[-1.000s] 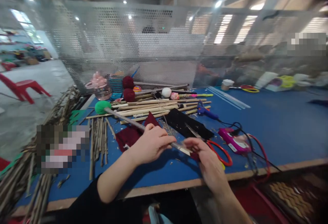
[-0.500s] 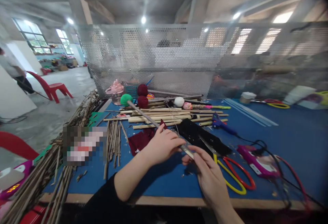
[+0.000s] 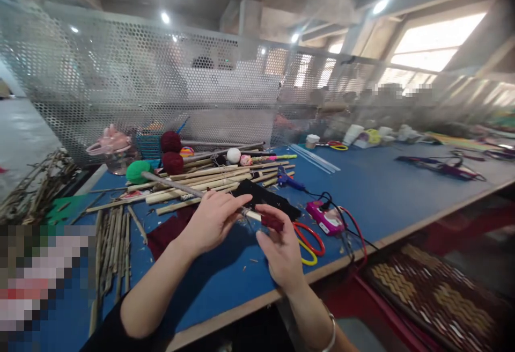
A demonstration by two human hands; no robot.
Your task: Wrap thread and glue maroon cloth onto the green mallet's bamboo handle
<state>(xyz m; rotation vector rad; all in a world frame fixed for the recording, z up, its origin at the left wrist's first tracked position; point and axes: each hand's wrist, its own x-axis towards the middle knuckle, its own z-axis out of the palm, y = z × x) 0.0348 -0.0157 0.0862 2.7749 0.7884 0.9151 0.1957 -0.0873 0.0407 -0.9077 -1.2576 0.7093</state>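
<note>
A grey stick with a green ball point(image 3: 139, 171) at its far end runs slantwise toward me. My left hand point(image 3: 213, 218) is closed round its near part, index finger stretched along it. The stick's pale near end point(image 3: 252, 215) pokes out past that hand. Just right of it is my right hand point(image 3: 284, 250), thumb and fingers apart and curved. A dark red patch shows inside the curl of its fingers; whether it is a held scrap I cannot make out. Dark red cloth point(image 3: 167, 234) lies left of my left hand, black cloth point(image 3: 265, 199) beyond the hands.
Scissors with red and yellow handles point(image 3: 310, 240), a magenta device point(image 3: 325, 218) with cables, and a blue glue gun point(image 3: 290, 181) lie to the right. Behind are pale sticks point(image 3: 193, 185), a white ball point(image 3: 234, 155) and dark red balls point(image 3: 172, 163). Thin twigs point(image 3: 112, 250) lie left.
My view has swung to the right. My right hand has come off the stick's near end and its fingers have spread; my left hand still holds the stick.
</note>
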